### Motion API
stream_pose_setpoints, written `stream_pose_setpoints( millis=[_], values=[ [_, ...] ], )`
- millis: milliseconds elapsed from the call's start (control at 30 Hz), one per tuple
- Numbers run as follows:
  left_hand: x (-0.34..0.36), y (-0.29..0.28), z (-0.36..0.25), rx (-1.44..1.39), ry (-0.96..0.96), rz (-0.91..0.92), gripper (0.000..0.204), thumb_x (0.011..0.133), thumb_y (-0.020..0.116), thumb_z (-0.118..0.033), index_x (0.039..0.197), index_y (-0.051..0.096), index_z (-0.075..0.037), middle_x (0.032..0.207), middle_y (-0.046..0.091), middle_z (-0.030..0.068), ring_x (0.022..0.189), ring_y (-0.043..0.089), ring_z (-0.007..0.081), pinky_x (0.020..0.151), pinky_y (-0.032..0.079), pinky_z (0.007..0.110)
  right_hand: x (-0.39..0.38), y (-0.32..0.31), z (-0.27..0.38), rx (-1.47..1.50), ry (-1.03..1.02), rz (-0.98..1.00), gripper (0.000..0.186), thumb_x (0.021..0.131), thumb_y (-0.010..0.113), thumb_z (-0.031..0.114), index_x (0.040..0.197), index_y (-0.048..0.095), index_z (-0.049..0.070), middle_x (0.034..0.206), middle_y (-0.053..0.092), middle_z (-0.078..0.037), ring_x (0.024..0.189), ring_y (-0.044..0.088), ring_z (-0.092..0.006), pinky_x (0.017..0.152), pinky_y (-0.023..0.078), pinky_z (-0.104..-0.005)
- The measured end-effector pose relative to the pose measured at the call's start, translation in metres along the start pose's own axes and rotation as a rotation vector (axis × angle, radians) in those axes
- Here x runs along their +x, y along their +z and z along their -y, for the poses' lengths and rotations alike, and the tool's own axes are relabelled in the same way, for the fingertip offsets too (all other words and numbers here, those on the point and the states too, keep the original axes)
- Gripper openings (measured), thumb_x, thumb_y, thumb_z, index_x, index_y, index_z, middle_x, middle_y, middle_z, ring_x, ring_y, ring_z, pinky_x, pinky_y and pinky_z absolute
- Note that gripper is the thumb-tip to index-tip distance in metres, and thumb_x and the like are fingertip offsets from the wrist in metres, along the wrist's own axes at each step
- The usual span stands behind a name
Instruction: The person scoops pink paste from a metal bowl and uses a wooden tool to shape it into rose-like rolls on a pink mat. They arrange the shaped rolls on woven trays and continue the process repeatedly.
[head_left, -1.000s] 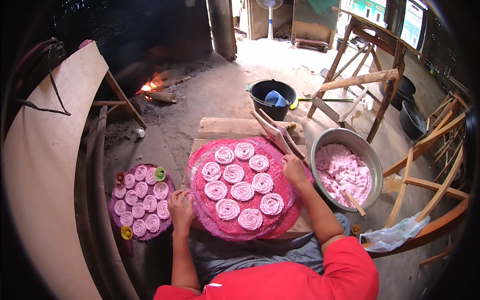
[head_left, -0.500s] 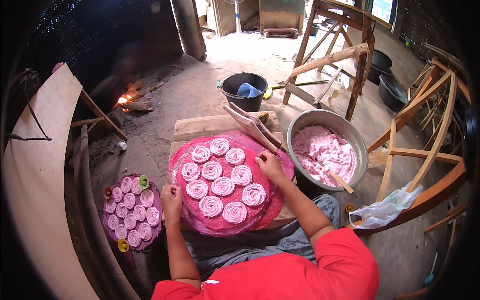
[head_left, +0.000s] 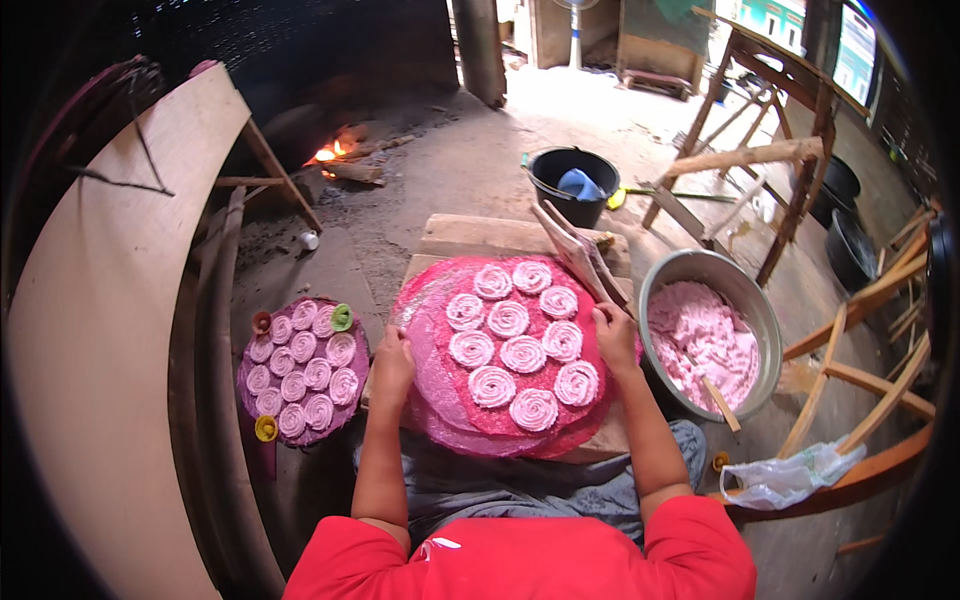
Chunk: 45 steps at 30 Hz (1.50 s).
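The left hand (head_left: 392,362) and right hand (head_left: 614,337) have their fingers clamped on opposite edges of the round pink tray (head_left: 505,360), which lies on the wooden desk (head_left: 480,236) bearing ten piped pink rosettes (head_left: 508,319). The step in hand appears to be shifting the tray, so both edges should be kept level. The metal basin (head_left: 712,345) of pink paste is just to the right; a second filled tray (head_left: 301,368) lies to the left.

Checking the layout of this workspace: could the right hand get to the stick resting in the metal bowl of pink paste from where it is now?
Probably yes. The right hand rests on the edge of the pink round tray, right beside the metal bowl. The stick leans on the bowl's near rim, with nothing in between.
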<state>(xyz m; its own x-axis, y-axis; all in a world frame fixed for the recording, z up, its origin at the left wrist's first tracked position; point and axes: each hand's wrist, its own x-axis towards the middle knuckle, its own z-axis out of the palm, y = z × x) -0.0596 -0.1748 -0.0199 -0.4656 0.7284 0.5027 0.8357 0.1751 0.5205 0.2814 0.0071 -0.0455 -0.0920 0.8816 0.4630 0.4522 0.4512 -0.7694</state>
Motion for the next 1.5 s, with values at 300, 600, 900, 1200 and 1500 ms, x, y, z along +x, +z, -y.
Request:
stream_pose_setpoints(
  millis=[300,600,900,1200,1500],
  values=[
    [-0.011,0.044,0.011,-0.363,-0.359,0.24,0.04,0.083,0.067,-0.016,0.115,0.053,0.005,0.091,0.068,0.0191,0.082,0.067,0.0295,0.074,0.053,0.039,-0.008,-0.011,-0.035,-0.124,0.125,0.16,0.023,0.091,0.059,0.018,0.1,0.065,-0.002,0.09,0.068,-0.02,0.083,0.067,-0.0312,0.076,0.051,-0.0389],
    [-0.007,0.061,0.016,-0.322,-0.32,0.174,0.022,0.08,0.069,-0.02,0.083,0.069,0.002,0.074,0.068,0.0187,0.068,0.069,0.0255,0.064,0.052,0.037,-0.01,-0.007,-0.052,-0.074,0.115,0.157,0.02,0.091,0.059,0.016,0.099,0.065,-0.002,0.086,0.067,-0.017,0.08,0.066,-0.0269,0.073,0.051,-0.0372],
    [0.021,0.037,0.01,-0.327,-0.341,0.276,0.026,0.08,0.068,-0.019,0.097,0.068,0.001,0.08,0.069,0.0175,0.075,0.07,0.0255,0.067,0.054,0.037,-0.013,-0.01,-0.05,-0.015,0.127,0.228,0.02,0.087,0.063,0.015,0.095,0.067,-0.002,0.08,0.068,-0.017,0.073,0.066,-0.0262,0.069,0.05,-0.0376],
    [0.254,-0.272,-0.032,-0.881,0.157,-0.451,0.046,0.087,0.07,-0.017,0.126,0.05,-0.003,0.111,0.061,0.0089,0.094,0.064,0.0179,0.082,0.052,0.028,-0.013,-0.017,-0.056,-0.071,0.123,0.224,0.022,0.087,0.064,0.019,0.089,0.068,-0.003,0.076,0.068,-0.016,0.069,0.066,-0.0263,0.066,0.05,-0.0379],
    [0.349,-0.52,-0.051,-1.419,0.04,-0.892,0.066,0.087,0.067,-0.028,0.141,0.035,-0.008,0.134,0.043,0.0113,0.127,0.04,0.0242,0.114,0.025,0.038,-0.015,-0.015,-0.047,-0.086,0.134,0.189,0.02,0.083,0.067,0.016,0.084,0.068,-0.004,0.075,0.067,-0.017,0.069,0.065,-0.0271,0.067,0.05,-0.0382]
  ],
)
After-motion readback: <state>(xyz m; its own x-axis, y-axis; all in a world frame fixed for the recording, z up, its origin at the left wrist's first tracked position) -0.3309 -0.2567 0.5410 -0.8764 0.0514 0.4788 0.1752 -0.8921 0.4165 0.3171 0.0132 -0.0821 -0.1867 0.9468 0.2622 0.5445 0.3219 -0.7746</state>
